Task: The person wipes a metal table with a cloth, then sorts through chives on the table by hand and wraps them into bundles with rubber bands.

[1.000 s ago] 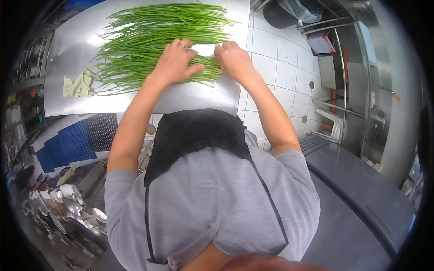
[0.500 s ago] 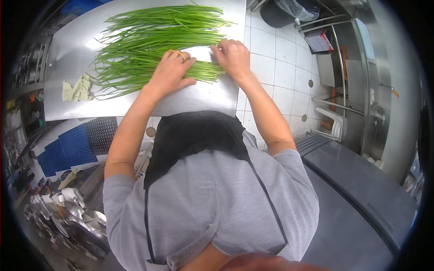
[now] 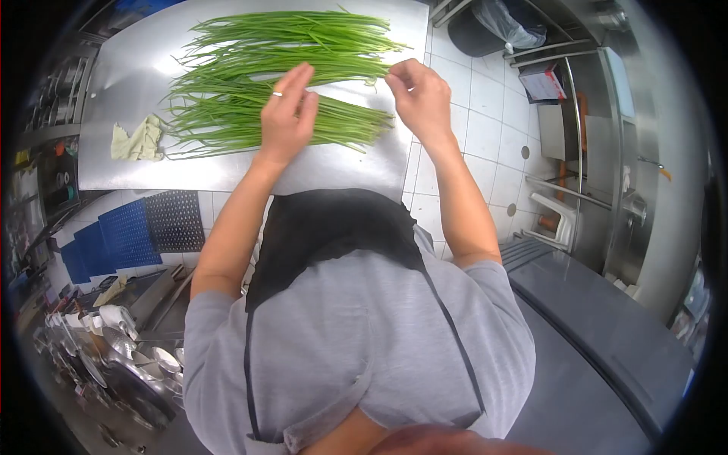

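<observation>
Long green garlic chives (image 3: 296,58) lie in loose rows across the steel table, their pale cut ends pointing right. My left hand (image 3: 287,121) rests over the middle of the near bunch (image 3: 345,121), fingers stretched out and a ring on one of them. At the cut ends of the middle row is my right hand (image 3: 426,98), thumb and forefinger pinched together against the chive tips. A small pale scrap (image 3: 370,81) lies just left of its fingertips.
The steel table (image 3: 227,173) has a crumpled pale cloth (image 3: 138,141) at its left. A lined black bin (image 3: 481,30) stands beyond its right end. Grey cabinet (image 3: 576,288) is at my right, metal bowls and utensils (image 3: 144,356) at lower left, blue mats (image 3: 129,231) on the floor.
My left hand has turned and lifted its fingers toward the far side; the yellow band across them no longer shows. My right hand has shifted right to the middle row's ends.
</observation>
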Motion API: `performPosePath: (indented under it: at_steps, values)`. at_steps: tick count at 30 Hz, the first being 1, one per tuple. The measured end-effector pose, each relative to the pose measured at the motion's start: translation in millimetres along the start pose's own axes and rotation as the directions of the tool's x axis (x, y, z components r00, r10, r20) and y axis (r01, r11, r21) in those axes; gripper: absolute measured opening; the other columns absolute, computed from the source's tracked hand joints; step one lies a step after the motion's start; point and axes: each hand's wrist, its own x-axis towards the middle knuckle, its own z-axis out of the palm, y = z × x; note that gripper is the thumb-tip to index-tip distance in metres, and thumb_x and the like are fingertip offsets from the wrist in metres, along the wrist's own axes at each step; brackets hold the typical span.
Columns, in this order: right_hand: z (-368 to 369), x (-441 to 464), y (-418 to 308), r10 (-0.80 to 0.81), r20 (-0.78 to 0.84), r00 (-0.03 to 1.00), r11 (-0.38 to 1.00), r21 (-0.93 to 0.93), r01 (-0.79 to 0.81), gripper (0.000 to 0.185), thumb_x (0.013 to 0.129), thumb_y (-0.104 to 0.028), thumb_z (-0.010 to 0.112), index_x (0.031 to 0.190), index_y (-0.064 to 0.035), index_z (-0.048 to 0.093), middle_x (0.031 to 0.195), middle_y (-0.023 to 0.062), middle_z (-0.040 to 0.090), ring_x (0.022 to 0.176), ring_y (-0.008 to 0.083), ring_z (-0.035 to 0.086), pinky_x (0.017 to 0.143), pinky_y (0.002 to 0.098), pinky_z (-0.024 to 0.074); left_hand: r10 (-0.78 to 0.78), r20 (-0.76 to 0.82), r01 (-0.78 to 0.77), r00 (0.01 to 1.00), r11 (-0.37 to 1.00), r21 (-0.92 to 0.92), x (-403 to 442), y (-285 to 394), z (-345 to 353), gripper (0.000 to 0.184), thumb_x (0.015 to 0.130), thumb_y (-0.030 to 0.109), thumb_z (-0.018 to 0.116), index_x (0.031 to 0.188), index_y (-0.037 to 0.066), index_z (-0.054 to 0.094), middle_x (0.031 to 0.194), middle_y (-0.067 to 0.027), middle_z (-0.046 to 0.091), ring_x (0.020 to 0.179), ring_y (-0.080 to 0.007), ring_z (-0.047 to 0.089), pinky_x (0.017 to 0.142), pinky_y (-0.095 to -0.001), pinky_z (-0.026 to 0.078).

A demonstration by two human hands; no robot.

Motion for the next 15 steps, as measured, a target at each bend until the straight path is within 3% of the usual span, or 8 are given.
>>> performPosePath:
  at_steps: [3, 5, 6, 9, 10, 13, 15]
  values:
    - [-17.0, -12.3, -8.8, 0.169, 0.133, 0.977, 0.983, 0.053, -0.177, 0.009, 0.091, -0.014, 0.073, 0.096, -0.0069, 0.074, 0.090, 0.0137, 0.076, 0.080, 0.0348, 0.073, 0.076, 0.0426, 0.0572, -0.056, -0.149, 0.038, 0.987, 0.992, -0.119, 1.5, 10.5, -10.5, 0.039, 0.095, -0.001, 0.068, 0.134, 0.005, 0.068, 0.139, -0.0159, 0.066, 0.097, -0.0192, 0.072, 0.069, -0.0262, 0.059]
    - [-8.0, -24.1, 8.3, 0.090, 0.286, 0.954, 0.995, -0.056, -0.077, 0.008, 0.091, -0.014, 0.072, 0.095, -0.0072, 0.075, 0.089, 0.0147, 0.075, 0.083, 0.0356, 0.072, 0.077, 0.0437, 0.0563, -0.010, -0.167, -0.010, 0.986, 0.993, -0.117, 5.5, 16.9, -19.0, 0.044, 0.093, -0.004, 0.067, 0.136, 0.005, 0.067, 0.142, -0.0161, 0.064, 0.094, -0.0185, 0.071, 0.067, -0.0248, 0.058]
    - [-1.5, -32.0, 17.1, 0.057, 0.363, 0.930, 0.995, -0.103, -0.021, 0.008, 0.090, -0.014, 0.072, 0.095, -0.0073, 0.075, 0.089, 0.0153, 0.075, 0.084, 0.0360, 0.072, 0.078, 0.0442, 0.0559, -0.005, -0.050, 0.002, 0.999, 0.998, -0.062, 7.3, 19.4, -24.7, 0.047, 0.093, 0.001, 0.069, 0.139, 0.007, 0.065, 0.144, -0.0145, 0.063, 0.104, -0.0245, 0.068, 0.080, -0.0324, 0.059]
    - [10.9, -44.7, 26.6, 0.018, 0.350, 0.937, 0.985, -0.167, 0.043, 0.008, 0.090, -0.014, 0.071, 0.094, -0.0076, 0.075, 0.088, 0.0165, 0.073, 0.088, 0.0370, 0.069, 0.081, 0.0471, 0.0543, 0.237, 0.336, -0.321, 0.912, 0.920, 0.224, 17.5, -1.4, -30.4, 0.048, 0.094, 0.009, 0.070, 0.141, 0.008, 0.064, 0.147, -0.0139, 0.061, 0.122, -0.0324, 0.060, 0.100, -0.0431, 0.051]
    - [12.4, -46.0, 26.8, 0.016, 0.355, 0.935, 0.984, -0.172, 0.048, 0.008, 0.090, -0.013, 0.071, 0.093, -0.0066, 0.075, 0.088, 0.0173, 0.073, 0.089, 0.0378, 0.069, 0.081, 0.0484, 0.0543, 0.159, 0.414, -0.256, 0.896, 0.948, 0.190, 11.9, -9.1, -26.0, 0.049, 0.095, 0.022, 0.069, 0.142, 0.009, 0.063, 0.145, -0.0133, 0.062, 0.130, -0.0376, 0.053, 0.112, -0.0496, 0.040]
    - [15.6, -48.8, 26.3, 0.013, 0.361, 0.932, 0.979, -0.195, 0.062, 0.008, 0.090, -0.011, 0.070, 0.092, -0.0055, 0.074, 0.088, 0.0182, 0.072, 0.090, 0.0389, 0.068, 0.082, 0.0504, 0.0538, 0.072, 0.591, -0.302, 0.804, 0.905, 0.301, 3.6, -18.0, -24.7, 0.057, 0.094, 0.031, 0.070, 0.146, 0.011, 0.060, 0.148, -0.0113, 0.060, 0.133, -0.0352, 0.052, 0.111, -0.0508, 0.040]
    - [16.7, -47.3, 28.3, 0.007, 0.366, 0.930, 0.973, -0.217, 0.079, 0.008, 0.090, -0.014, 0.071, 0.093, -0.0073, 0.075, 0.088, 0.0167, 0.072, 0.090, 0.0378, 0.068, 0.083, 0.0495, 0.0529, 0.050, 0.595, -0.283, 0.802, 0.909, 0.305, 1.9, -17.3, -23.4, 0.067, 0.090, 0.040, 0.074, 0.149, 0.013, 0.057, 0.150, -0.0103, 0.058, 0.135, -0.0355, 0.050, 0.112, -0.0522, 0.039]
